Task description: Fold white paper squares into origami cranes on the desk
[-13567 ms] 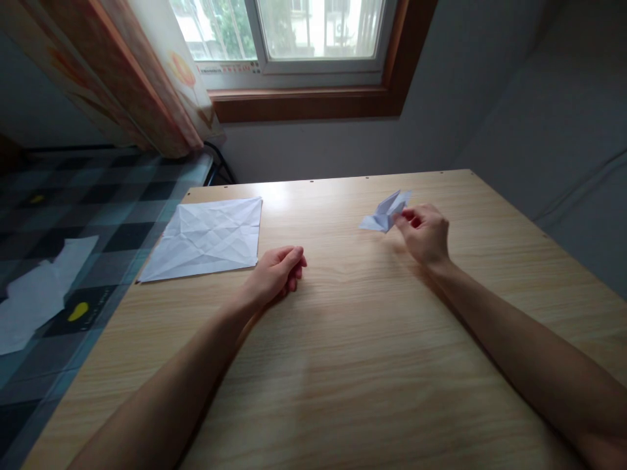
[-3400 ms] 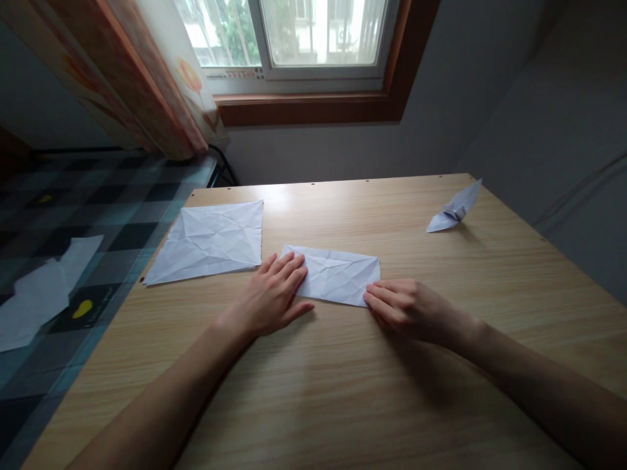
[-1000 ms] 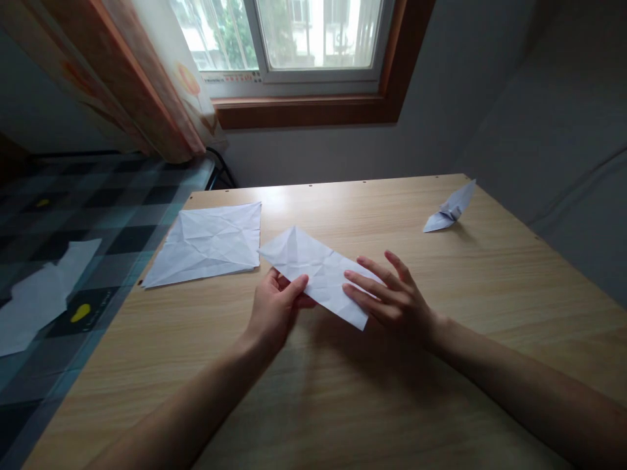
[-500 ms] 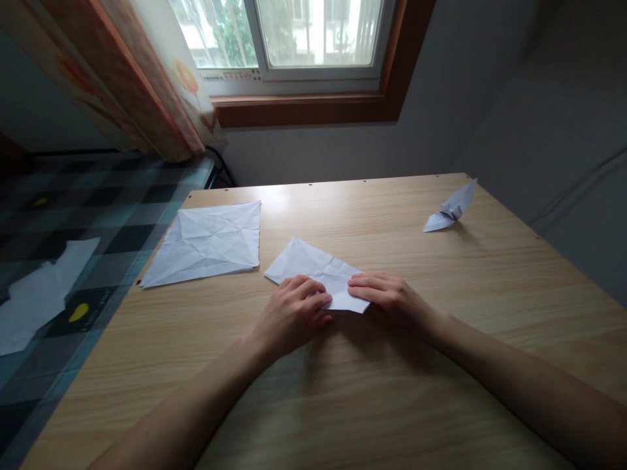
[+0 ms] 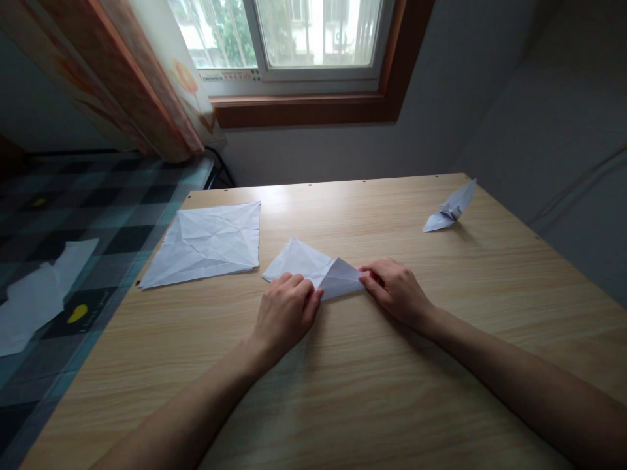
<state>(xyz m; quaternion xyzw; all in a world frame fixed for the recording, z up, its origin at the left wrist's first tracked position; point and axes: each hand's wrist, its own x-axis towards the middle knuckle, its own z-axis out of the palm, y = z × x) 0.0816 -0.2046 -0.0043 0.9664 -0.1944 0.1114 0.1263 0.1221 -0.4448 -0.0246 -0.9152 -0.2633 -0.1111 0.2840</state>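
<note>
A partly folded sheet of white paper (image 5: 304,260) lies on the wooden table in front of me. Its right part is raised into a small peak, with a shaded flap facing me. My left hand (image 5: 289,305) is closed on the near edge of the paper, thumb along the fold and fingers curled. At the right corner, my right hand (image 5: 394,287) pinches the paper between thumb and fingers. The fingertips of both hands are partly hidden.
A creased white sheet (image 5: 210,241) lies at the table's left side. Toward the far right corner stands a folded paper figure (image 5: 448,209). Left of the table (image 5: 343,391), torn white paper (image 5: 34,294) rests on a checked cloth (image 5: 29,222). A window (image 5: 318,32) is beyond.
My right hand has gone from lying flat on the paper to pinching its right corner. The paper's right part has lifted into a peak. My left hand has shifted slightly left.
</note>
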